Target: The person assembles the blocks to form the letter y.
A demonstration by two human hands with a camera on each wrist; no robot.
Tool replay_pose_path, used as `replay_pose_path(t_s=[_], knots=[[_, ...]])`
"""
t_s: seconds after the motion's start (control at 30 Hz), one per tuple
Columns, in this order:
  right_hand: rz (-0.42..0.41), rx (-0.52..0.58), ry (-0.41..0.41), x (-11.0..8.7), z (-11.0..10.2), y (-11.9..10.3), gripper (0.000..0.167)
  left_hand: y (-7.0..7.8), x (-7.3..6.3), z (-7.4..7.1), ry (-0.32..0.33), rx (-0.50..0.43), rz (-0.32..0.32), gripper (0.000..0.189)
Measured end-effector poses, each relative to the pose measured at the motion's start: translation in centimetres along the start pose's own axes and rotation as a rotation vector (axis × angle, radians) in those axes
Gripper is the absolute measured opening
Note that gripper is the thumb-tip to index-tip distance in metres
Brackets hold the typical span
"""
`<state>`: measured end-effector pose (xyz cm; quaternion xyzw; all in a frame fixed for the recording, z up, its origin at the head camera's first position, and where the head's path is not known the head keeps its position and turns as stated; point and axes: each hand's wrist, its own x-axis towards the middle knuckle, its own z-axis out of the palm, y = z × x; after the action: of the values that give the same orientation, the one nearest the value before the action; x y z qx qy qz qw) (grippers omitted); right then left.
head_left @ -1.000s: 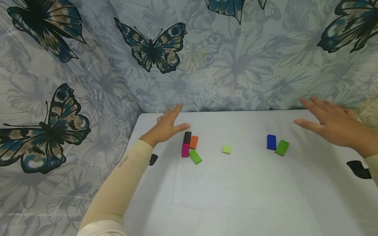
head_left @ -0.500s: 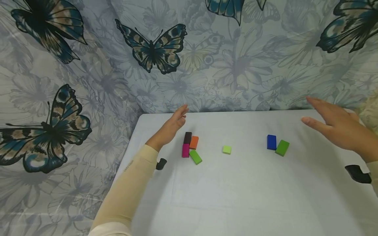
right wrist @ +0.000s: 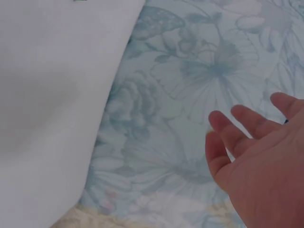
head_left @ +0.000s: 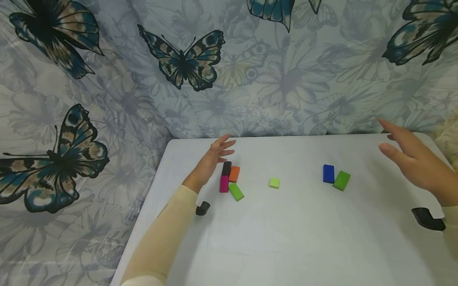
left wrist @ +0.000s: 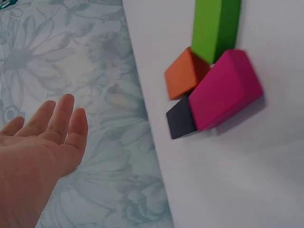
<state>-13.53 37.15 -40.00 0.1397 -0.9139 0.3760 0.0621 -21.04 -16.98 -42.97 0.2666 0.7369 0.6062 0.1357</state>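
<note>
Fingers [left wrist: 63, 118] of our left hand [head_left: 209, 163] are spread and nearly straight, gripping nothing; those of our right hand [head_left: 415, 163] are loosely extended too, gaps showing between them in the right wrist view. We have both hands raised, the left over the table's left side near its far edge, the right near the far right corner. Our white table [head_left: 304, 234] has its far edge along a butterfly-patterned cloth [head_left: 286, 75], and its left edge slants past our left sleeve [head_left: 164, 238]. Broad room for moving stretches from the blocks toward the near side.

Just beside our left fingers, toward the far left corner, we see a black block [head_left: 226, 168] meeting a magenta block [head_left: 224, 184] end to end, an orange block [head_left: 234, 174] to the right of the black one, and a narrow green block [head_left: 236, 192] set aslant nearer us. Roughly midway along the table lies a small light green block [head_left: 274, 183]. Farther right, a blue block [head_left: 328, 173] and a wider, tilted green block [head_left: 341, 181] sit side by side, left of our right hand and apart from it; whether they touch, we cannot tell. We count seven blocks: two green, and one each of black, magenta, orange, light green and blue.
</note>
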Motion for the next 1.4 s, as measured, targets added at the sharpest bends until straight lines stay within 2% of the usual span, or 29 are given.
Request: replay_pose_path(t_s=[0.17, 0.37, 0.57, 0.63, 0.8, 0.93, 1.0, 1.13, 1.27, 1.33, 1.4], knots=[[-0.008, 0.089, 0.049, -0.9, 0.6, 0.8, 0.063, -1.1, -0.4, 1.0, -0.009, -0.083, -0.018, 0.111], [-0.036, 0.223, 0.084, -1.7, 1.8, 1.6, 0.059, -2.4, -0.2, 2.6, 0.025, -0.233, -0.027, 0.116], [0.026, 0.304, 0.061, -2.3, 3.2, 2.3, 0.055, -4.1, -0.3, 4.6, 0.035, -0.317, -0.029, 0.116], [0.049, 0.380, 0.052, -2.5, 3.7, 2.6, 0.054, -4.5, -0.3, 5.3, 0.035, -0.343, -0.032, 0.116], [0.048, 0.702, 0.015, -3.0, 4.8, 3.6, 0.058, -5.2, -0.3, 7.1, 0.056, -0.423, -0.006, 0.117], [0.070, 0.851, 0.013, -3.4, 5.7, 4.6, 0.066, -5.6, -0.1, 8.8, 0.075, -0.471, 0.014, 0.117], [0.088, 0.890, 0.026, -3.4, 6.2, 4.9, 0.068, -5.9, 0.0, 9.5, 0.084, -0.494, 0.019, 0.118], [0.068, 0.987, 0.041, -3.7, 7.2, 5.2, 0.069, -6.4, 0.4, 11.1, 0.101, -0.562, 0.015, 0.117], [0.080, 1.033, 0.091, -4.2, 8.2, 4.8, 0.071, -6.9, 0.5, 12.5, 0.129, -0.618, 0.005, 0.116], [0.082, 1.052, 0.115, -4.4, 8.7, 4.7, 0.072, -7.0, 0.5, 13.2, 0.143, -0.623, 0.003, 0.108], [0.111, 1.065, 0.155, -4.7, 9.2, 4.7, 0.075, -7.2, 0.6, 13.8, 0.141, -0.610, -0.003, 0.091]])
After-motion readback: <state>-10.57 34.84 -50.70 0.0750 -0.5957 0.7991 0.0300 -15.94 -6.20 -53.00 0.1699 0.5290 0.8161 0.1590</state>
